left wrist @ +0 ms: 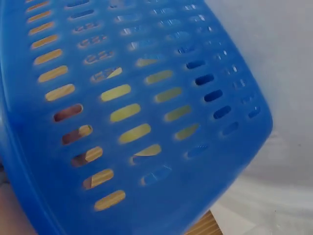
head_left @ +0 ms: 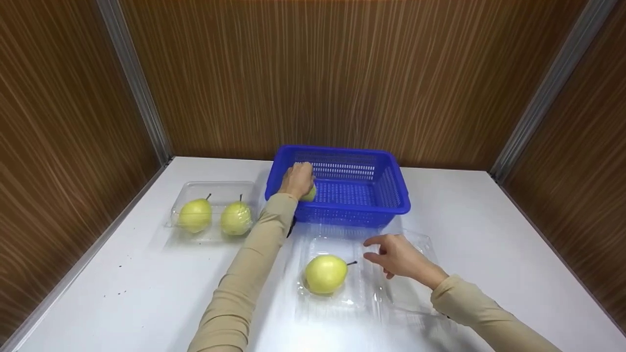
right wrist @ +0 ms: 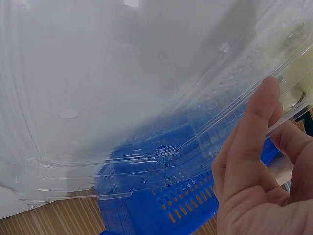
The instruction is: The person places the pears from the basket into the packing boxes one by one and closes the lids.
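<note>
My left hand reaches down into the left end of a blue plastic basket, its fingers curled over a yellow-green pear. Through the basket's slots the left wrist view shows part of that pear. Another pear, its stem pointing right, sits in one half of an opened clear plastic clamshell box in front of the basket. Just right of this pear my right hand hovers by the box's fold, thumb and forefinger apart with nothing gripped. The clear lid spreads beside the hand.
On the left stands a second clear box with two pears inside. Wood-patterned panels wall in the white table at the back and both sides. Small dark specks dot the table's left part.
</note>
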{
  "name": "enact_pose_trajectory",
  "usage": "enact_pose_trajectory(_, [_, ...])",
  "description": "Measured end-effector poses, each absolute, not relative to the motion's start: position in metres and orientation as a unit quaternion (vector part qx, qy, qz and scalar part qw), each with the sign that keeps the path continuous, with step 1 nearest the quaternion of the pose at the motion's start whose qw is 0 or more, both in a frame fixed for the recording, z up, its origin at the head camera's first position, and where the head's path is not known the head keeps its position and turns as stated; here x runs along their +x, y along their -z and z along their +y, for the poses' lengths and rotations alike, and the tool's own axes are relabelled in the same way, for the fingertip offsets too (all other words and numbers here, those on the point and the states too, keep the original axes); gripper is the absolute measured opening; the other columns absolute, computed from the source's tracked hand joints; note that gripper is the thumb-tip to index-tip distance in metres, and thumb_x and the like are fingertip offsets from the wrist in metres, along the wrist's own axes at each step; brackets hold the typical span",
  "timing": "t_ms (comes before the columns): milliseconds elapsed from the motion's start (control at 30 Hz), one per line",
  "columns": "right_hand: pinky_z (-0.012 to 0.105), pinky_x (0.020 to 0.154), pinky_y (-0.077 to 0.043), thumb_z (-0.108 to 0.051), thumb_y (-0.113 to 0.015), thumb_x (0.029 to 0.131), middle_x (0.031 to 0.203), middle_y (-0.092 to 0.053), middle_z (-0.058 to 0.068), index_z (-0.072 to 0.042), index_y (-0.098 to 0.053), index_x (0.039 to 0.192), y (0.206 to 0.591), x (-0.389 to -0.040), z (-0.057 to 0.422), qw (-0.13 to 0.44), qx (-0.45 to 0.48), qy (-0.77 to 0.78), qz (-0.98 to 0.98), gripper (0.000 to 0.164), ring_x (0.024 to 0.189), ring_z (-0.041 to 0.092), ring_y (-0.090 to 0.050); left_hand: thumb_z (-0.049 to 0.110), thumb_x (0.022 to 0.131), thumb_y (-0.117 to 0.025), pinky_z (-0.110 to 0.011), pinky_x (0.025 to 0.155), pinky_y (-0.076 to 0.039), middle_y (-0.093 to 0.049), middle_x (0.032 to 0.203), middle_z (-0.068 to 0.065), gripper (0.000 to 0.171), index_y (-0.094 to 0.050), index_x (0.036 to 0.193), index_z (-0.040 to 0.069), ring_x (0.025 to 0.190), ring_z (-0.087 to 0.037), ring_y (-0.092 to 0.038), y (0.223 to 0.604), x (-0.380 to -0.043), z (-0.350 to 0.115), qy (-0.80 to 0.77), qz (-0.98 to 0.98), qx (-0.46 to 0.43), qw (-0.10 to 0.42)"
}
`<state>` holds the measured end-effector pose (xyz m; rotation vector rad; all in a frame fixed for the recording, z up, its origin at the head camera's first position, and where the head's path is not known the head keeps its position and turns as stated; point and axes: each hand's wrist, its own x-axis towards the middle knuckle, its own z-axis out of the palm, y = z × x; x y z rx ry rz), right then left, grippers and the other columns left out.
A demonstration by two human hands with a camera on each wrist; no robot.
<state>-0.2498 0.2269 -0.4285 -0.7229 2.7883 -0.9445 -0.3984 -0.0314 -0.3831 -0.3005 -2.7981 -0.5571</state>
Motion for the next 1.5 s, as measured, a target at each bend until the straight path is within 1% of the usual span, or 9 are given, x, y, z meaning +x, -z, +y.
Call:
enact_pose_trajectory(100, [0.028, 0.040, -0.051, -0.014, -0.067, 0.092, 0.052, -0.050, -0.002, 0.003, -0.065, 0.121, 0.430, -0.250, 0.227, 0.058, -0.238, 0.313, 0.918, 0.034, 0.041, 0.011, -0.055, 0.015, 0.095, -0.062, -0.043, 0.095, -0.051, -0.068, 0.110, -0.016, 0.018, -0.071, 0.105, 0.002, 0.108, -0.033, -0.063, 0.388, -0.400, -0.031, 0.194, -0.968, -0.095, 0.128])
enact_pose_trajectory(200, [0.030, 0.041, -0.053, -0.015, -0.066, 0.092, 0.052, -0.050, -0.003, 0.003, -0.064, 0.122, 0.431, -0.249, 0.227, 0.065, -0.238, 0.315, 0.917, 0.034, 0.041, 0.011, -0.055, 0.013, 0.091, -0.067, -0.045, 0.105, -0.045, -0.062, 0.125, -0.016, 0.032, -0.066, 0.123, 0.007, 0.120, -0.033, -0.055, 0.394, -0.402, -0.032, 0.202, -0.972, -0.075, 0.094])
enact_pose_trajectory(367, [0.031, 0.041, -0.052, -0.015, -0.067, 0.092, 0.052, -0.049, -0.003, 0.003, -0.065, 0.121, 0.431, -0.249, 0.227, 0.062, -0.240, 0.315, 0.916, 0.034, 0.041, 0.011, -0.055, 0.003, 0.083, -0.074, -0.051, 0.111, -0.039, -0.053, 0.139, -0.020, 0.074, -0.040, 0.148, 0.008, 0.129, -0.035, -0.050, 0.396, -0.404, -0.034, 0.231, -0.971, -0.045, 0.038])
enact_pose_trajectory(500, [0.032, 0.041, -0.053, -0.015, -0.066, 0.092, 0.052, -0.050, -0.002, 0.003, -0.064, 0.122, 0.431, -0.249, 0.227, 0.064, -0.239, 0.315, 0.916, 0.034, 0.041, 0.011, -0.055, 0.001, 0.083, -0.074, -0.048, 0.111, -0.040, -0.052, 0.140, -0.021, 0.087, -0.024, 0.154, 0.005, 0.126, -0.034, -0.053, 0.395, -0.405, -0.035, 0.253, -0.967, -0.026, 0.008])
enact_pose_trajectory(733, [0.027, 0.041, -0.051, -0.014, -0.066, 0.093, 0.052, -0.050, -0.003, 0.003, -0.064, 0.122, 0.430, -0.249, 0.227, 0.064, -0.241, 0.311, 0.917, 0.034, 0.041, 0.011, -0.055, 0.011, 0.081, -0.078, -0.041, 0.114, -0.037, -0.052, 0.142, -0.018, 0.076, -0.042, 0.146, 0.005, 0.134, -0.031, -0.048, 0.395, -0.409, -0.039, 0.232, -0.969, -0.064, -0.051])
enact_pose_trajectory(967, [0.031, 0.042, -0.053, -0.013, -0.065, 0.093, 0.053, -0.049, -0.002, 0.003, -0.063, 0.122, 0.431, -0.252, 0.221, 0.066, -0.247, 0.317, 0.913, 0.034, 0.041, 0.011, -0.055, 0.018, 0.088, -0.070, -0.044, 0.116, -0.033, -0.044, 0.150, -0.016, 0.074, -0.033, 0.152, 0.015, 0.140, -0.033, -0.041, 0.394, -0.411, -0.046, 0.218, -0.968, -0.064, -0.109])
enact_pose_trajectory(1200, [0.028, 0.041, -0.052, -0.013, -0.065, 0.093, 0.053, -0.051, -0.001, 0.004, -0.064, 0.122, 0.431, -0.253, 0.218, 0.069, -0.251, 0.316, 0.912, 0.033, 0.041, 0.011, -0.054, 0.013, 0.083, -0.074, -0.043, 0.105, -0.044, -0.054, 0.139, -0.014, 0.062, -0.050, 0.140, 0.016, 0.125, -0.030, -0.053, 0.397, -0.413, -0.046, 0.215, -0.971, -0.069, -0.079])
enact_pose_trajectory(1400, [0.031, 0.042, -0.053, -0.013, -0.066, 0.093, 0.054, -0.052, 0.001, 0.004, -0.064, 0.122, 0.430, -0.254, 0.221, 0.070, -0.247, 0.315, 0.914, 0.034, 0.042, 0.011, -0.054, 0.020, 0.071, -0.087, -0.049, 0.093, -0.051, -0.033, 0.143, -0.022, 0.078, -0.049, 0.139, 0.024, 0.112, -0.036, -0.055, 0.393, -0.409, -0.043, 0.269, -0.961, -0.059, -0.003])
enact_pose_trajectory(1500, [0.032, 0.042, -0.054, -0.013, -0.066, 0.093, 0.054, -0.053, 0.001, 0.004, -0.064, 0.122, 0.429, -0.255, 0.223, 0.068, -0.246, 0.314, 0.914, 0.033, 0.042, 0.011, -0.055, 0.021, 0.070, -0.088, -0.048, 0.093, -0.051, -0.038, 0.137, -0.017, 0.079, -0.048, 0.137, 0.026, 0.112, -0.033, -0.054, 0.389, -0.405, -0.042, 0.290, -0.954, -0.067, 0.037])
